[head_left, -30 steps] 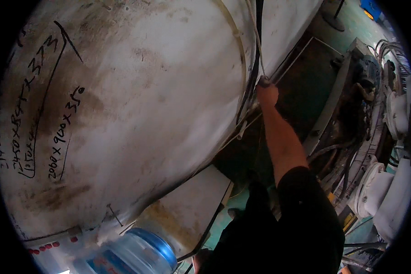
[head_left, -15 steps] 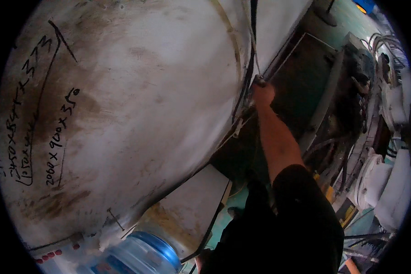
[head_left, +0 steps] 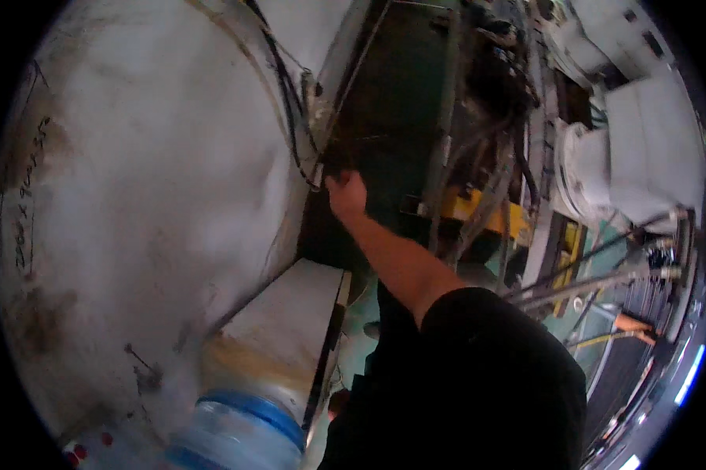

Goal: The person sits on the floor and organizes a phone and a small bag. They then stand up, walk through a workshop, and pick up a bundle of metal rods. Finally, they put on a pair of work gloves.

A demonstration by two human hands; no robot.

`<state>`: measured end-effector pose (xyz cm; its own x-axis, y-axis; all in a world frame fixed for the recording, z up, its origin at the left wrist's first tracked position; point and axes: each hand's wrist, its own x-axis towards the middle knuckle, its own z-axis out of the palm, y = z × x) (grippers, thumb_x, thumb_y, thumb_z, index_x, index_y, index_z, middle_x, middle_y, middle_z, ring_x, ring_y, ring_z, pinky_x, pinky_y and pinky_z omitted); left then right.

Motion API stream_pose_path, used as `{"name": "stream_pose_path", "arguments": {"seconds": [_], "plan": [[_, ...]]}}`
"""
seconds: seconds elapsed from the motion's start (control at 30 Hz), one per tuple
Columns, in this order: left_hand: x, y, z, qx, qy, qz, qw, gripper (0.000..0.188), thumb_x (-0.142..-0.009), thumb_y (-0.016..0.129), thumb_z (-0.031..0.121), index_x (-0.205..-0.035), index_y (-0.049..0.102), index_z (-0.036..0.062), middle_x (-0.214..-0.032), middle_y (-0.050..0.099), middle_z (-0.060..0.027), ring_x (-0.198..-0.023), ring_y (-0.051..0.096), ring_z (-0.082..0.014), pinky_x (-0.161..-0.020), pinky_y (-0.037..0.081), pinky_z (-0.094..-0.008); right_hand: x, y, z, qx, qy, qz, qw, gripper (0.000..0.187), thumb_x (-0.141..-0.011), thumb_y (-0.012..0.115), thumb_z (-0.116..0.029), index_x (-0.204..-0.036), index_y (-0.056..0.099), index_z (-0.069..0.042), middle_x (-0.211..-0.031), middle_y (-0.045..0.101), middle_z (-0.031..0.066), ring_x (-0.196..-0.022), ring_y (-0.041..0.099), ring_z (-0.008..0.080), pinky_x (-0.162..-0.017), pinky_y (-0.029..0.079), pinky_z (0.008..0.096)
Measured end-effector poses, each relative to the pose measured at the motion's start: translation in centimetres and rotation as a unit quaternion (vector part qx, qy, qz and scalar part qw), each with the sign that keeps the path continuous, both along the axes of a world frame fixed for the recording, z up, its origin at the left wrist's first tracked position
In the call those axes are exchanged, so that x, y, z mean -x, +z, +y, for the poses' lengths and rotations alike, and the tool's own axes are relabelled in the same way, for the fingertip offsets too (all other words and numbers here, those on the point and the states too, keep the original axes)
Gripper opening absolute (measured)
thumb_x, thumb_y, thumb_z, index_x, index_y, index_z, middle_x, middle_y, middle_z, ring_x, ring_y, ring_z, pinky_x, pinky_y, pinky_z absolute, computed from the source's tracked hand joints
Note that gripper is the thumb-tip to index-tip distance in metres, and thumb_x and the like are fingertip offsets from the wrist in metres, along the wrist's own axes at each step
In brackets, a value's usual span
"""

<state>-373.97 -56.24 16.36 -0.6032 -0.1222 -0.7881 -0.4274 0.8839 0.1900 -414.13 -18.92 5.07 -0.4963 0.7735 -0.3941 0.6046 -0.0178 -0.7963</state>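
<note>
My right hand (head_left: 347,194) reaches out from a dark sleeve, beside the edge of a large white dented panel (head_left: 173,196). Its fingers are curled, and whatever lies inside them is hidden. Right by the fingertips is a short pale piece (head_left: 318,174) at the low end of a dark cable loop (head_left: 290,125). Above, a pale fitting (head_left: 310,90) hangs by a thin cord against the panel edge. Low in the picture, a small skin-coloured patch (head_left: 337,403) beside my dark clothing may be my left hand; its fingers do not show.
A stained white box (head_left: 278,305) and a clear bottle with a blue rim (head_left: 243,423) stand at the lower left. To the right lie dirty machine parts, a yellow bar (head_left: 486,215), white flanged housings (head_left: 588,168) and dark hoses.
My right hand has left the pale fitting at the cord and moved down to the lower cable end. The view has swung right, showing more of the machinery.
</note>
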Motion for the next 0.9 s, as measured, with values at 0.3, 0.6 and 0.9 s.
{"name": "stream_pose_path", "arguments": {"seconds": [0.3, 0.6, 0.9], "plan": [[-7.5, -2.6, -10.1, 0.015, -0.158, 0.075, 0.985, 0.028, -0.087, 0.066, 0.035, -0.092, 0.068, 0.0077, -0.099, 0.071, -0.0127, -0.096, 0.069, -0.0341, -0.082, 0.054, -0.0467, -30.9, 0.2, -6.9, 0.020, 0.097, -0.031, 0.995, 0.037, -0.084, 0.077, -0.031, -0.109, 0.068, -0.005, -0.099, 0.074, 0.0123, -0.094, 0.072, 0.0269, -0.084, 0.056, 0.0392], [-15.3, -0.3, -11.7, -0.048, 0.123, 0.116, 0.984, 0.028, -0.089, 0.067, 0.033, -0.101, 0.071, 0.0084, -0.104, 0.073, -0.0126, -0.100, 0.069, -0.0348, -0.085, 0.053, -0.0456, -41.0, 0.6, -8.5, 0.086, 0.187, 0.034, 0.978, 0.024, -0.088, 0.077, -0.017, -0.103, 0.068, 0.000, -0.084, 0.070, 0.0044, -0.066, 0.065, 0.0135, -0.061, 0.053, 0.0296], [-19.5, -0.1, -10.4, -0.113, 0.210, 0.117, 0.964, 0.033, -0.091, 0.074, 0.028, -0.113, 0.071, 0.0039, -0.108, 0.075, -0.0127, -0.102, 0.071, -0.0213, -0.091, 0.053, -0.0355, -39.1, 3.2, -13.0, 0.166, 0.308, 0.052, 0.935, 0.023, -0.088, 0.075, -0.018, -0.105, 0.071, -0.003, -0.093, 0.074, 0.0074, -0.084, 0.070, 0.0170, -0.076, 0.055, 0.0317]]}}
